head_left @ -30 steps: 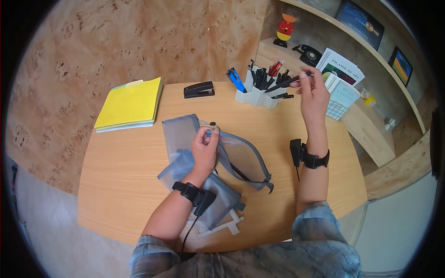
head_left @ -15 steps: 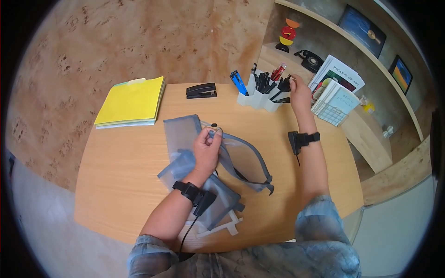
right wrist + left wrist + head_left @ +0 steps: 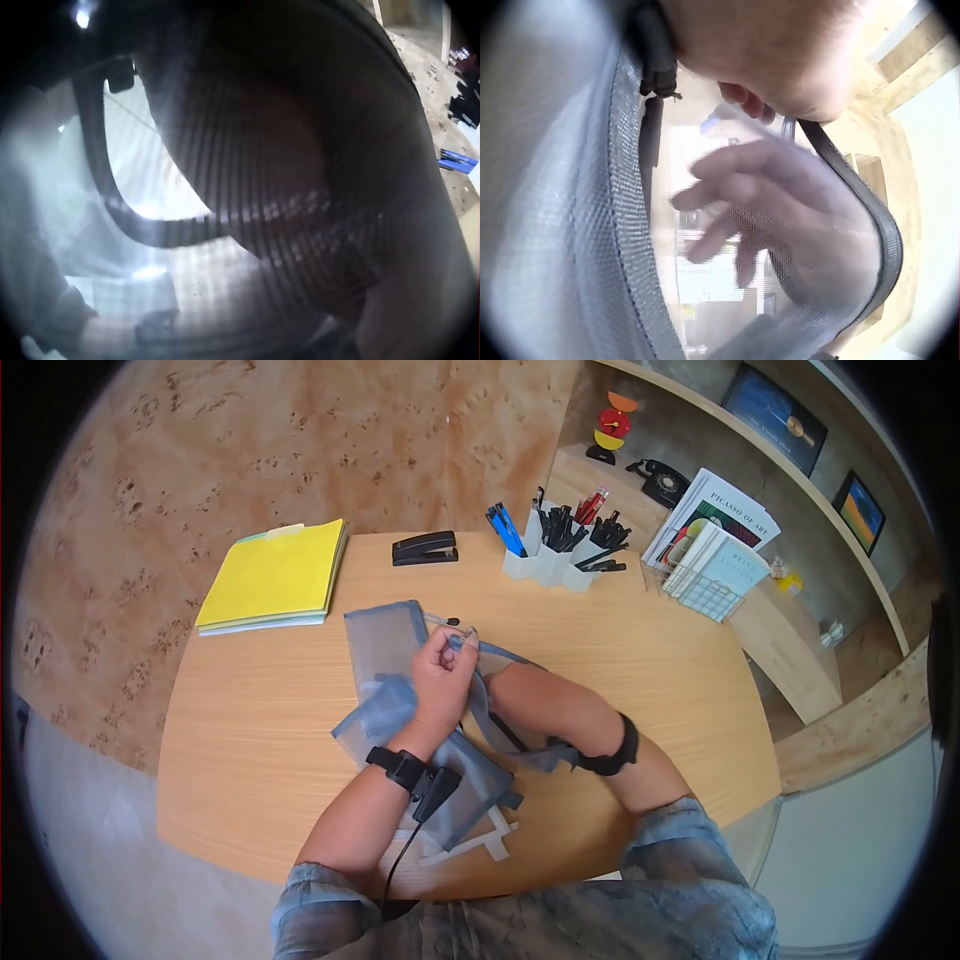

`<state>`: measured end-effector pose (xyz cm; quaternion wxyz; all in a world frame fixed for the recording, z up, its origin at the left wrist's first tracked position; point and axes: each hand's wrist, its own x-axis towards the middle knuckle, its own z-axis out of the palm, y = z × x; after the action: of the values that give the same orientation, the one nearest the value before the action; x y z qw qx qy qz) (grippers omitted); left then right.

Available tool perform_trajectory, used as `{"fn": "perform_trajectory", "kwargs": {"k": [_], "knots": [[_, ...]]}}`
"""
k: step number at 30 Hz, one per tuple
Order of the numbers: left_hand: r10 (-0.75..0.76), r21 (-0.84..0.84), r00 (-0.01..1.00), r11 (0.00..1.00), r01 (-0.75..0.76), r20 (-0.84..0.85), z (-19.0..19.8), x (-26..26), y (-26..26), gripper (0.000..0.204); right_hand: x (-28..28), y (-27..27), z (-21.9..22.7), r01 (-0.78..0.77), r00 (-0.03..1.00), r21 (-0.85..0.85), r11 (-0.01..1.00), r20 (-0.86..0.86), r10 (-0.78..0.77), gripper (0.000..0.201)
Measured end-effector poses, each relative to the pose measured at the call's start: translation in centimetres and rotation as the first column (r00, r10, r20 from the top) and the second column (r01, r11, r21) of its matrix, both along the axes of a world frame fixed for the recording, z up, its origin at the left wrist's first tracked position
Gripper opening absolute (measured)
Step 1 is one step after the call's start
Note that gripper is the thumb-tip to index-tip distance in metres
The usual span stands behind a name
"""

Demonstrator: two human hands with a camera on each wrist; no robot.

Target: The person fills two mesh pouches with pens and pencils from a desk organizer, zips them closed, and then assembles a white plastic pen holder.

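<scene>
My left hand (image 3: 442, 675) pinches the upper edge of a grey mesh zip pouch (image 3: 362, 645) above the desk. The pouch's mouth gapes towards the right, its dark binding (image 3: 889, 240) bowed out in the left wrist view. My right hand (image 3: 780, 202) is inside the pouch, seen through the mesh with its fingers spread and no pen showing in them. From the head view the fingers are hidden by the mesh and the left hand. Dark mesh (image 3: 247, 150) fills much of the right wrist view.
A white organizer (image 3: 548, 568) with black, blue and red pens stands at the desk's back edge. Left of it are a black stapler (image 3: 425, 548) and yellow folders (image 3: 275, 575). Books in a wire rack (image 3: 700, 595) stand to the right. White strips (image 3: 470, 845) lie near the front.
My right hand held a black pen by the organizer, then stayed at the pens, and has now swung down and left into the pouch. My left hand keeps its pinch on the edge.
</scene>
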<state>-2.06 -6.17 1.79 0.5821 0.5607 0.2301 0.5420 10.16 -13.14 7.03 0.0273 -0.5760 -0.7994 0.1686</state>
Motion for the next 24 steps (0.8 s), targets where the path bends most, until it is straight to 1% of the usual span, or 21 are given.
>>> {"fn": "perform_trajectory", "kwargs": {"k": [1, 2, 4, 5, 6, 7, 8, 9, 11, 13, 14, 15, 16, 17, 18, 19, 20, 23, 24], "knots": [[0.033, 0.067, 0.998, 0.997, -0.029, -0.058, 0.0, 0.1, -0.2, 0.012, 0.1, 0.6, -1.9, 0.030, 0.995, -0.013, 0.999, -0.091, -0.031, 0.015], [0.069, 0.134, 0.991, 0.990, -0.053, -0.115, -0.1, 0.2, -0.6, 0.012, 0.0, 0.9, -2.9, 0.059, 0.981, -0.030, 0.998, -0.183, -0.064, 0.017], [0.125, 0.239, 0.972, 0.968, -0.076, -0.198, -0.5, 0.2, -0.7, 0.012, -1.1, 1.0, -3.0, 0.134, 0.891, 0.012, 0.991, -0.439, -0.115, 0.016], [0.084, 0.178, 0.985, 0.982, -0.057, -0.151, -0.6, 0.4, -0.7, 0.012, -1.4, 0.9, -2.9, 0.174, 0.819, 0.026, 0.984, -0.559, -0.130, 0.017], [0.048, 0.116, 0.994, 0.993, -0.036, -0.103, -0.6, 0.6, -0.8, 0.012, -1.2, 0.9, -2.7, 0.131, 0.911, -0.016, 0.991, -0.392, -0.127, 0.017], [0.016, 0.055, 0.998, 0.998, -0.013, -0.053, -0.6, 0.6, -0.7, 0.012, -0.7, 0.9, -2.4, 0.094, 0.972, -0.065, 0.993, -0.211, -0.106, 0.017], [0.003, 0.029, 1.000, 1.000, -0.002, -0.025, -0.7, 0.6, -0.6, 0.012, -0.3, 0.9, -2.0, 0.064, 0.997, -0.120, 0.991, -0.024, -0.068, 0.018], [-0.006, 0.004, 1.000, 1.000, 0.006, 0.005, -0.9, 0.6, -0.3, 0.012, -0.1, 0.8, -0.6, 0.099, 0.992, -0.209, 0.973, -0.056, -0.113, 0.019], [-0.015, -0.034, 0.998, 0.999, 0.017, 0.066, -1.0, 0.7, 0.2, 0.012, -0.3, 0.0, 3.5, 0.160, 0.972, -0.382, 0.910, -0.101, -0.214, 0.023], [-0.015, -0.064, 0.993, 0.998, 0.023, 0.120, -1.0, 0.6, 0.6, 0.012, 0.4, -1.4, 6.2, 0.177, 0.932, -0.209, 0.962, -0.277, -0.232, 0.020], [-0.018, -0.096, 0.994, 0.995, 0.029, 0.109, -0.9, 0.4, 0.6, 0.012, 0.9, -2.0, 7.2, 0.196, 0.903, -0.123, 0.973, -0.364, -0.228, 0.019], [-0.023, -0.127, 0.995, 0.991, 0.036, 0.097, -0.4, 0.1, 0.4, 0.013, 1.2, -2.4, 8.2, 0.331, 0.801, -0.037, 0.943, -0.517, -0.302, 0.018], [-0.029, -0.157, 0.996, 0.987, 0.043, 0.087, -0.1, -0.1, 0.3, 0.013, 1.7, -2.6, 8.9, 0.469, 0.672, 0.026, 0.883, -0.659, -0.337, 0.017], [-0.030, -0.141, 0.997, 0.989, 0.039, 0.066, -0.1, -0.1, 0.4, 0.013, 3.0, -2.4, 9.2, 0.582, 0.630, 0.207, 0.786, -0.726, -0.276, 0.017], [-0.029, -0.124, 0.999, 0.992, 0.034, 0.043, -0.2, -0.1, 0.4, 0.014, 4.5, -1.9, 9.4, 0.678, 0.598, 0.362, 0.640, -0.778, -0.193, 0.016], [-0.026, -0.106, 0.999, 0.994, 0.028, 0.021, -0.3, -0.2, 0.4, 0.014, 5.9, -1.5, 9.6, 0.760, 0.557, 0.410, 0.505, -0.811, -0.179, 0.017], [-0.029, -0.108, 0.999, 0.994, 0.032, 0.036, -0.3, -0.1, 0.4, 0.014, 7.3, -0.9, 9.8, 0.824, 0.517, 0.440, 0.357, -0.842, -0.155, 0.017], [-0.037, -0.112, 0.998, 0.993, 0.043, 0.057, -0.5, -0.1, 0.5, 0.014, 11.3, 0.9, 9.0, 0.789, 0.614, 0.605, 0.107, -0.782, -0.106, 0.021], [-0.036, -0.113, 0.998, 0.993, 0.042, 0.056, -0.6, -0.1, 0.5, 0.014, 12.5, 1.6, 8.6, 0.808, 0.589, 0.578, 0.111, -0.795, -0.144, 0.021]]}}
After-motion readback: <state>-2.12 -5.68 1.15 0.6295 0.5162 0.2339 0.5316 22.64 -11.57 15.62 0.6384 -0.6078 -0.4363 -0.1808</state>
